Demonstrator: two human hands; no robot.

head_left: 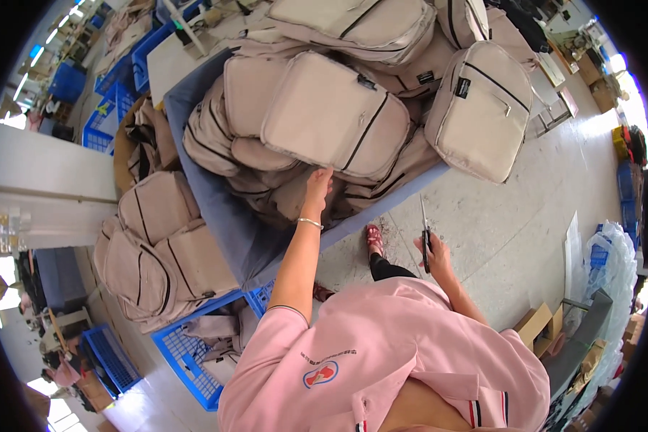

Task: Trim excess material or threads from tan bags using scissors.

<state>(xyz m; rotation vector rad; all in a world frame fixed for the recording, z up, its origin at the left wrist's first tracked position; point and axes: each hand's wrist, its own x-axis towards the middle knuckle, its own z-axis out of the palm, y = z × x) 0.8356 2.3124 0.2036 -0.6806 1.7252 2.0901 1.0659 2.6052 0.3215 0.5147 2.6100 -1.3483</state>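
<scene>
A beige backpack with a black zipper line and a small dark label lies on top of a pile in a large blue-grey fabric bin. My left hand reaches over the bin's near side, its fingers closed at the lower edge of this backpack. Held upright in my right hand is a pair of scissors with black handles and the blades pointing away from me. That hand is out over the floor, apart from the bin. Another beige backpack rests over the bin's right edge.
The bin's fabric wall stands before me. Left of it, more beige backpacks are stacked by a blue crate holding fabric pieces. At the right are an open cardboard box and clear plastic wrapping.
</scene>
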